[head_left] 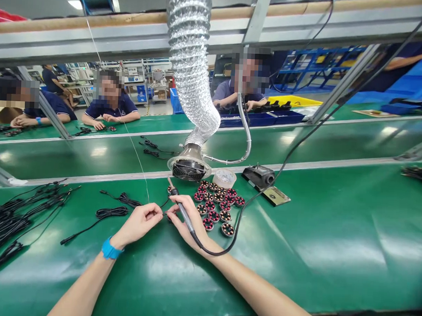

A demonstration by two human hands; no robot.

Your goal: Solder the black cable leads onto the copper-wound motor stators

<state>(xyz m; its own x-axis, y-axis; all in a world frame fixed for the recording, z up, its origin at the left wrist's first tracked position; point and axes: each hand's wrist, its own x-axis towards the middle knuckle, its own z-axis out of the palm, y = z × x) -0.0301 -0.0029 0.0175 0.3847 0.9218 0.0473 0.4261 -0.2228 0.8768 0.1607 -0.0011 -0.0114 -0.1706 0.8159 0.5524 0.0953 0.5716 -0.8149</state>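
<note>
My left hand (140,222) pinches a thin black wire whose tip reaches toward my right hand, and a blue wristband (111,249) circles that wrist. My right hand (186,217) grips a black soldering iron (183,212) like a pen, its metal tip pointing up and away near a round component. Several round copper-wound components (214,204) with red and dark parts lie just beyond it on the green bench (315,241). A fine pale strand (139,162), possibly solder wire, runs down to my left hand.
Bundled black cables (12,219) lie at the left, with coiled cables (112,212) closer in. A fume extractor hose (187,59) ends in a fan intake (189,168). A soldering station (259,176) and a tape roll (224,178) stand nearby. Co-workers sit across further green benches.
</note>
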